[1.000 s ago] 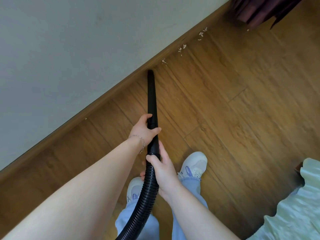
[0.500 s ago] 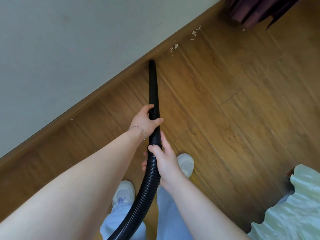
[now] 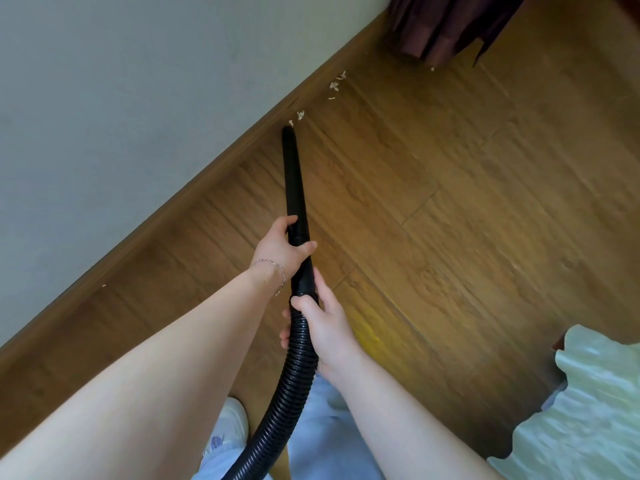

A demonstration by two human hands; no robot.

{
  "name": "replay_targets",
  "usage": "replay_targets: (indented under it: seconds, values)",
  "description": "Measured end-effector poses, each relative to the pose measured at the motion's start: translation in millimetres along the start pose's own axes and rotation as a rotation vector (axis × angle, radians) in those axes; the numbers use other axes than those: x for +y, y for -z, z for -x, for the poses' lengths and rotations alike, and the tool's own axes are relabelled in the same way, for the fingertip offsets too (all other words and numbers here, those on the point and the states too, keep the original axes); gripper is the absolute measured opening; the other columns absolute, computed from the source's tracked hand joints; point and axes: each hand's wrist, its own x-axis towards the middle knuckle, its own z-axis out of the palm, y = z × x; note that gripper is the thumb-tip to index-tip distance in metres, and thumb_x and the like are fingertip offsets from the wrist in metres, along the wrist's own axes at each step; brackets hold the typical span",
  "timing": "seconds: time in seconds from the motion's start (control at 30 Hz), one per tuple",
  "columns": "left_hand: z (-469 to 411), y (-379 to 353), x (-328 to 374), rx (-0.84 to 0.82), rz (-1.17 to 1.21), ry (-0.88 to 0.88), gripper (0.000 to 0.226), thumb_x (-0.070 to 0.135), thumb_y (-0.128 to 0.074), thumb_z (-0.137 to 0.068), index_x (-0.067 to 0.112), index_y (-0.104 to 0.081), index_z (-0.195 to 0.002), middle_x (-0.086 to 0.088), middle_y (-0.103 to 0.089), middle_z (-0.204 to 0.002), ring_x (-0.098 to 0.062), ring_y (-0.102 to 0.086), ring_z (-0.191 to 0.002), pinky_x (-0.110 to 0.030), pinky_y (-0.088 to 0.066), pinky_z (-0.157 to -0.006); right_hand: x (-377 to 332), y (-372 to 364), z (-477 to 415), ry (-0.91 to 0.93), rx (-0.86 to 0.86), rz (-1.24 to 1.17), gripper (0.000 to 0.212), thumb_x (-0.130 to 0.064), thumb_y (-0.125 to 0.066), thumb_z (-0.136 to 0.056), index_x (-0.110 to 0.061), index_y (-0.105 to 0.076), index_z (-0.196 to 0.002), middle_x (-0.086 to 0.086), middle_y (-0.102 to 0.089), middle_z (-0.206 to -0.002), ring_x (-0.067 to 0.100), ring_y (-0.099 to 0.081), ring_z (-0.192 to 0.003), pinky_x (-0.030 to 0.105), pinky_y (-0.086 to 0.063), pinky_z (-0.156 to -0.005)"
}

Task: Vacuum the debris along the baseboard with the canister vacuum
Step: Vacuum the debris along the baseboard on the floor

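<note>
A black crevice nozzle [image 3: 293, 174] points up the floor, its tip at the wooden baseboard [image 3: 194, 181] and touching a pale scrap of debris. My left hand [image 3: 281, 249] grips the nozzle's lower end. Just behind it my right hand [image 3: 320, 323] grips the collar where the ribbed black hose [image 3: 287, 393] joins. More pale debris [image 3: 335, 85] lies scattered along the baseboard beyond the tip. The canister is out of view.
A dark maroon curtain [image 3: 446, 26] hangs to the floor at the top right, past the debris. Pale green ruffled fabric [image 3: 595, 403] covers the lower right corner. My white shoe [image 3: 228, 431] and light trousers are below the hose. One speck [image 3: 103, 285] lies by the baseboard on the left.
The nozzle tip has slid along the baseboard toward the curtain and reached the nearest scraps; one earlier clump is gone. I have stepped forward; both hands keep their grips.
</note>
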Motion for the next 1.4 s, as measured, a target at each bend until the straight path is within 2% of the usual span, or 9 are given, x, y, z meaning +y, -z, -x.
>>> replay_targets:
  seconds: [0.37, 0.43, 0.5, 0.6, 0.63, 0.73, 0.87, 1.27, 1.4]
  values:
    - [-29, -7, 54, 0.005, -0.012, 0.016, 0.059, 0.028, -0.067, -0.083, 0.026, -0.04, -0.135, 0.002, -0.055, -0.127, -0.015, -0.06, -0.091, -0.034, -0.052, -0.089, -60, 13, -13, 0.012, 0.001, -0.027, 0.063, -0.01, -0.051, -0.088, -0.05, -0.04, -0.135, 0.012, -0.054, -0.079, 0.022, -0.054, -0.052, 0.031, -0.049, -0.053]
    - [-31, -9, 59, 0.001, -0.02, 0.02, 0.06, 0.028, -0.067, -0.083, 0.026, -0.04, -0.136, 0.001, -0.055, -0.128, -0.014, -0.059, -0.091, -0.033, -0.052, -0.087, -67, 16, -12, 0.007, 0.005, -0.017, 0.062, -0.009, -0.051, -0.088, -0.049, -0.042, -0.134, 0.012, -0.054, -0.079, 0.022, -0.053, -0.051, 0.031, -0.048, -0.052]
    - [-31, -13, 62, 0.002, -0.028, 0.016, 0.06, 0.028, -0.067, -0.083, 0.025, -0.039, -0.136, 0.001, -0.054, -0.13, -0.013, -0.058, -0.091, -0.031, -0.051, -0.085, -72, 20, -9, 0.008, -0.006, -0.019, 0.059, -0.009, -0.051, -0.087, -0.051, -0.047, -0.128, 0.011, -0.053, -0.077, 0.022, -0.052, -0.051, 0.031, -0.048, -0.052]
    - [-31, -16, 67, 0.005, -0.055, 0.011, 0.06, 0.029, -0.066, -0.084, 0.025, -0.038, -0.137, 0.001, -0.054, -0.131, -0.016, -0.06, -0.092, -0.03, -0.052, -0.082, -77, 25, -7, 0.015, -0.021, -0.046, 0.054, -0.01, -0.051, -0.087, -0.06, -0.055, -0.104, 0.009, -0.053, -0.074, 0.022, -0.053, -0.051, 0.031, -0.047, -0.053]
    - [-31, -16, 68, 0.006, -0.066, 0.014, 0.06, 0.029, -0.065, -0.084, 0.025, -0.037, -0.137, 0.001, -0.054, -0.132, -0.016, -0.06, -0.091, -0.029, -0.051, -0.08, -77, 25, -6, 0.014, -0.017, -0.046, 0.053, -0.01, -0.051, -0.087, -0.06, -0.055, -0.104, 0.01, -0.053, -0.074, 0.022, -0.053, -0.052, 0.031, -0.047, -0.053]
    - [-31, -18, 72, -0.005, -0.091, -0.017, 0.06, 0.029, -0.064, -0.085, 0.027, -0.037, -0.139, 0.001, -0.054, -0.132, -0.012, -0.059, -0.087, -0.024, -0.049, -0.073, -77, 21, -8, 0.019, 0.019, -0.086, 0.058, -0.009, -0.051, -0.086, -0.052, -0.05, -0.125, 0.01, -0.052, -0.073, 0.024, -0.052, -0.052, 0.031, -0.046, -0.053]
    - [-40, -18, 82, -0.006, -0.081, -0.036, 0.06, 0.026, -0.063, -0.086, 0.028, -0.036, -0.139, 0.002, -0.055, -0.129, -0.009, -0.057, -0.084, -0.017, -0.042, -0.064, -83, 19, -15, 0.026, 0.048, -0.101, 0.061, -0.008, -0.05, -0.087, -0.05, -0.047, -0.131, 0.009, -0.054, -0.071, 0.023, -0.052, -0.051, 0.032, -0.047, -0.053]
    - [-76, -14, 105, -0.064, -0.146, -0.063, 0.06, 0.026, -0.064, -0.084, 0.028, -0.037, -0.138, 0.002, -0.055, -0.131, -0.016, -0.063, -0.091, -0.028, -0.053, -0.078, -108, 12, -41, 0.031, 0.092, -0.153, 0.061, -0.007, -0.05, -0.089, -0.05, -0.045, -0.132, 0.011, -0.054, -0.075, 0.023, -0.052, -0.053, 0.031, -0.047, -0.053]
    - [-85, -17, 113, -0.08, -0.163, -0.071, 0.059, 0.025, -0.063, -0.085, 0.029, -0.037, -0.137, 0.003, -0.054, -0.131, -0.014, -0.061, -0.087, -0.025, -0.051, -0.074, -115, 15, -47, 0.026, 0.092, -0.165, 0.06, -0.007, -0.05, -0.089, -0.053, -0.047, -0.129, 0.01, -0.055, -0.076, 0.023, -0.052, -0.053, 0.03, -0.047, -0.053]
